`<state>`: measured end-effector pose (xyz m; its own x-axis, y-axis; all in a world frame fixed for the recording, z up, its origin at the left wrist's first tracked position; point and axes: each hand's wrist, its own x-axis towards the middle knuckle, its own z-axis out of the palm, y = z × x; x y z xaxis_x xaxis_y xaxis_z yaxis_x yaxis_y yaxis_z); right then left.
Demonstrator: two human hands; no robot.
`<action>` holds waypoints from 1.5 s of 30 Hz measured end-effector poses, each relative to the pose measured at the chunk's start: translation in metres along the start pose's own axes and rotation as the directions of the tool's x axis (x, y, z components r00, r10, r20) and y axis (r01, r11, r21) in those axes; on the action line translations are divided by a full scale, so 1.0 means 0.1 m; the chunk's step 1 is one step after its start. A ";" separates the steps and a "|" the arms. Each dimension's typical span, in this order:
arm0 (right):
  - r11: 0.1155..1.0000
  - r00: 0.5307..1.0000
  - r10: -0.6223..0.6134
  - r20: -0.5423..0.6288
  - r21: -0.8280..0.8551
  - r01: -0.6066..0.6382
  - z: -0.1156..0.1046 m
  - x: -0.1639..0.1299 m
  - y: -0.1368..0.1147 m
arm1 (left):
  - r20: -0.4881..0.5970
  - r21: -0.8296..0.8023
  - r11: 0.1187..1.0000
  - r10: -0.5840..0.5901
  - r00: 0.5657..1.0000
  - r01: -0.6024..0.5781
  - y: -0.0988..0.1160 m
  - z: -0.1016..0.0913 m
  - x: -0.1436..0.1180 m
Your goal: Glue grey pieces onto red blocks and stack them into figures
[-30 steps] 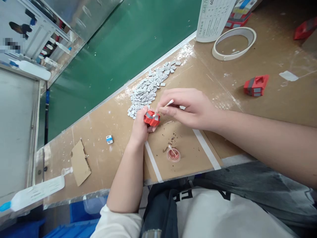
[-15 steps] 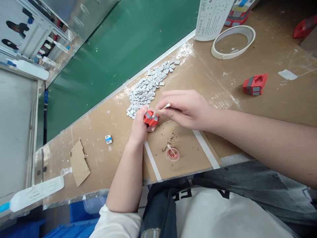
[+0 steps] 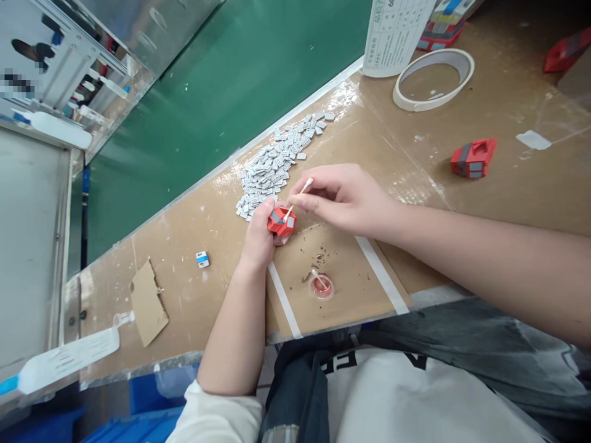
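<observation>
The cotton swab [image 3: 298, 195] has tipped up steeper since a second ago, its free end now raised toward 1 o'clock; the left hand [image 3: 261, 237] is closed around the red toy part [image 3: 281, 222] at table centre, just at 5 o'clock of the pile of grey pieces [image 3: 277, 161]; the right hand [image 3: 345, 200] pinches the swab (lower tip touching the part); at 5 o'clock sits a small glue dish [image 3: 322, 287].

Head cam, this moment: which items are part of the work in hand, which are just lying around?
In use:
left hand gripping red part
right hand holding cotton swab, tip on the part
small red dish
pile of grey tiles

Lying about:
tape ring
second red part
cardboard scrap
blue-white block
</observation>
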<state>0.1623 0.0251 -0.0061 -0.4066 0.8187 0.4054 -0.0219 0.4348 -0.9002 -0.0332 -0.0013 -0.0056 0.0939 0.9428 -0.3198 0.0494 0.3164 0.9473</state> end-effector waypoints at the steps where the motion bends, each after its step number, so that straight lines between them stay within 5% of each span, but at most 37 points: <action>1: 0.999 0.999 0.038 -0.001 0.031 -0.038 0.01 0.00 -0.01 | -0.005 0.000 1.000 0.003 1.000 -0.003 0.00 0.00 0.00; 7: 0.950 0.979 0.194 0.053 0.240 -0.202 -0.01 0.04 -0.06 | -0.009 -0.005 1.000 0.012 1.000 -0.012 -0.01 0.00 -0.01; 10: 0.896 0.977 0.182 0.116 0.389 -0.213 -0.05 0.07 -0.06 | -0.006 -0.016 0.999 0.028 1.000 -0.028 0.00 0.02 -0.02; 13: 0.859 0.984 0.173 0.051 0.481 -0.176 -0.09 0.10 -0.05 | -0.011 -0.026 0.999 0.020 1.000 -0.020 0.03 0.03 -0.03; 22: 0.920 0.978 0.192 -0.088 0.364 -0.147 -0.08 0.08 -0.10 | -0.062 -0.011 0.999 -0.043 0.997 0.042 0.08 0.09 -0.05; 32: 0.818 0.957 0.276 0.087 0.501 -0.282 0.00 0.07 0.04 | -0.009 0.072 0.996 -0.051 0.999 0.052 0.06 0.08 -0.06; 45: 0.844 0.954 0.265 0.144 0.443 -0.301 -0.01 0.08 0.00 | -0.038 0.095 0.993 -0.067 0.997 0.071 0.04 0.09 -0.07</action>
<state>0.1598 0.0324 -0.0025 -0.5252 0.8417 0.1254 -0.3006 -0.0456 -0.9527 -0.0252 -0.0075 -0.0001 0.0527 0.9227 -0.3819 0.1506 0.3708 0.9164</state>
